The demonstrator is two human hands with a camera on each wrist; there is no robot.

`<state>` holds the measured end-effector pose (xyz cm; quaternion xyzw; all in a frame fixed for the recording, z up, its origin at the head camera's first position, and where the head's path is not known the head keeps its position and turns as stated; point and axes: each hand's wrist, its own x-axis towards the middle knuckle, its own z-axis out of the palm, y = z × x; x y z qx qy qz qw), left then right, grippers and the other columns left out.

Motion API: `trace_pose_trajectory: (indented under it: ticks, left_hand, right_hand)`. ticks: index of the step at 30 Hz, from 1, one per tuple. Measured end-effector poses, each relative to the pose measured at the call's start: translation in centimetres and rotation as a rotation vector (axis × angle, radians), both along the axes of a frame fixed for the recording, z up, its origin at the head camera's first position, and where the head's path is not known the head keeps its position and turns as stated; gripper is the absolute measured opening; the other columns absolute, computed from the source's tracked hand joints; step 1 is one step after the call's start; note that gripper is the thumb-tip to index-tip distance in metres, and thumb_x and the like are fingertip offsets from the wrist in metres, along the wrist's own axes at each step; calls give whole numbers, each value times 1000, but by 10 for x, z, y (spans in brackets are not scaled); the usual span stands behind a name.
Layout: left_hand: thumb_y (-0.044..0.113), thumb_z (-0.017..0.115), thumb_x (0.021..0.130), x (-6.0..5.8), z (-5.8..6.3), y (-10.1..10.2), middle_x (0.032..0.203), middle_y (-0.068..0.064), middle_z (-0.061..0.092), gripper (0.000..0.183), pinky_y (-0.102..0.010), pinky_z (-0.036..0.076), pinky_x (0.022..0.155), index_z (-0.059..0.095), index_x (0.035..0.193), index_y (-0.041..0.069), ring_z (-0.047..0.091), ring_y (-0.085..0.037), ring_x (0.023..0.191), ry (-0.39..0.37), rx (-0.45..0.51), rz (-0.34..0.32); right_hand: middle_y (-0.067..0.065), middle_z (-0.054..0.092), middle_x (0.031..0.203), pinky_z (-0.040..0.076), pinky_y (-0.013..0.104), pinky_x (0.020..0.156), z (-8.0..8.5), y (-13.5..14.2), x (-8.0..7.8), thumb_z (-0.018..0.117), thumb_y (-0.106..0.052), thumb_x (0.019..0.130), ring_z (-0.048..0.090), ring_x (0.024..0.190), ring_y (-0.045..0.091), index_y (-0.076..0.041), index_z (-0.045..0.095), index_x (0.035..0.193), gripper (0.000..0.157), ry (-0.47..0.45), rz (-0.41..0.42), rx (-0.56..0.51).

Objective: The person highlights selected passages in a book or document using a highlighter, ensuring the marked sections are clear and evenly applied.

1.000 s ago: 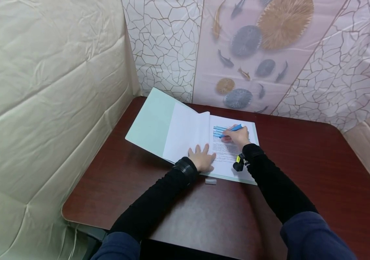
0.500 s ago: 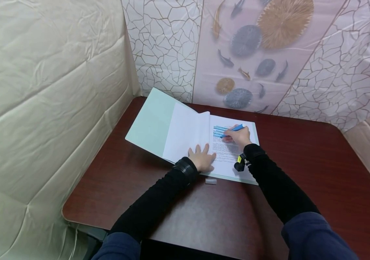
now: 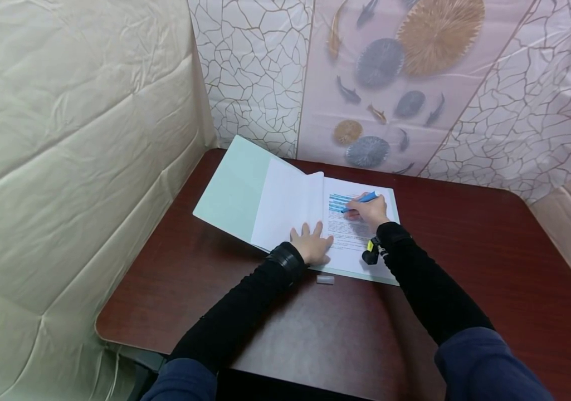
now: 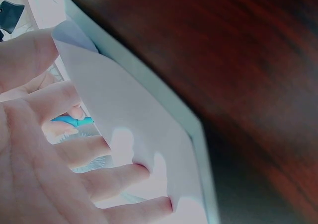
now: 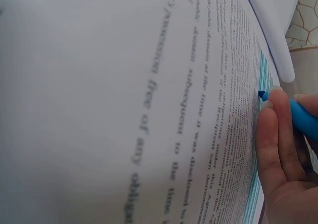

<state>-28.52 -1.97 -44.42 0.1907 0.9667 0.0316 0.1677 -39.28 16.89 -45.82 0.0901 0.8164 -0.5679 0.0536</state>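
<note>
1. Pinching the blue highlighter (image 3: 367, 196) between thumb and fingers, the right hand (image 3: 372, 210) is hanging out over the right half of the open mint-green folder (image 3: 232, 184).
2. That highlighter's bare tip is pointing down at the printed page (image 3: 350, 239), which is lying on the folder's right half. Can't really tell if the tip is touching paper, but it's sitting right by the lowest blue highlighted lines (image 3: 337, 203).
3. Blue is covering the upper lines of text on the folder's right half, and plain black print is running below. The right wrist view is showing words like "public domain", fwiw.
4. As for the left hand (image 3: 311, 248), it's lying flat with fingers spread, not gripping anything, close to the folder's near edge around the middle. Its fingertips are touching the turned-over white sheets (image 3: 287, 200), while its thumb is reaching toward the printed page.
5. Those sheets are covering part of the folder's left half and curling up near its middle.
6. Some small pale piece (image 3: 325, 279) is sitting just off the folder's near edge, on the reddish-brown table (image 3: 465, 239). Too tiny to identify, sorry.
7. Behind the folder, a pink fish-print panel (image 3: 375, 111) is hanging.
</note>
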Motion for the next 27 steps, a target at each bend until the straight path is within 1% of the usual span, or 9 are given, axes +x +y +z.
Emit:
trace_pose_trajectory:
  ticks: [4, 7, 12, 16, 27]
  left_hand:
    - [44, 52, 96, 0, 0, 1, 164, -8, 12, 61, -62, 18, 114, 30, 152, 32, 16, -40, 147, -4, -1, 3]
    - [44, 52, 96, 0, 0, 1, 164, -8, 11, 61, -62, 18, 114, 30, 152, 31, 15, -40, 147, -7, 3, 5]
    - [44, 52, 97, -1, 0, 1, 164, -9, 11, 61, -62, 17, 115, 30, 152, 31, 14, -41, 148, -12, 8, 6]
    - [43, 52, 97, -1, 0, 1, 164, -9, 10, 61, -62, 16, 115, 30, 152, 31, 13, -41, 148, -15, 8, 5]
    - [43, 52, 97, -1, -2, 1, 164, -8, 10, 61, -62, 16, 115, 30, 152, 31, 13, -40, 148, -23, 14, 16]
  right_hand:
    - [12, 75, 90, 58, 33, 79, 1, 2, 0, 68, -17, 89, 74, 86, 23, -6, 55, 100, 20, 7, 10, -3]
    - [12, 75, 90, 58, 32, 78, 1, 3, 1, 68, -17, 89, 74, 84, 22, -6, 56, 101, 20, 10, 15, -5]
    - [8, 75, 83, 59, 30, 75, 0, 4, 0, 69, -15, 88, 75, 80, 20, -5, 55, 102, 21, 6, 13, -15]
    - [3, 74, 79, 58, 30, 76, 1, 5, 0, 69, -15, 88, 75, 80, 20, -6, 55, 102, 22, -1, 6, -21]
    - [2, 74, 79, 59, 29, 75, 1, 7, 3, 68, -17, 89, 74, 82, 19, -7, 55, 99, 19, 8, -1, 12]
